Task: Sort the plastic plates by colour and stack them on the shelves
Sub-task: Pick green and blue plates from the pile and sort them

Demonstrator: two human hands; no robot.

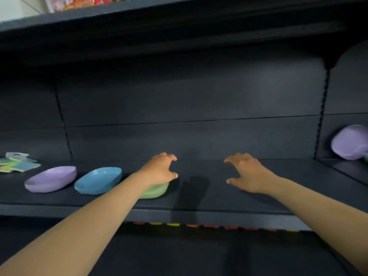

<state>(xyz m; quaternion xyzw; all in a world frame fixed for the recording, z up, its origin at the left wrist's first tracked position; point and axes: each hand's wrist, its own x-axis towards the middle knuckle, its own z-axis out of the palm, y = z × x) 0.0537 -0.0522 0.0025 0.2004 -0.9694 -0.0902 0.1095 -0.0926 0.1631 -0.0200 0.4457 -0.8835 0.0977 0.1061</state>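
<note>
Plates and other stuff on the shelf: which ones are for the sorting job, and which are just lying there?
For the job:
purple plates
blue plates
green plates
tilted purple plate, next bay

Just lying about:
flat packets, far left
colourful items, top shelf

Bare shelf [278, 196] right of green plate [157, 191]

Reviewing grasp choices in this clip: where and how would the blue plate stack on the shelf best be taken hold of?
Probably by the near rim of the blue plate stack, coming from the open shelf front with fingers under the edge and thumb on top. The rim is a thin lip that stands proud of the shelf, and the purple stack and green stack crowd its two sides.
</note>
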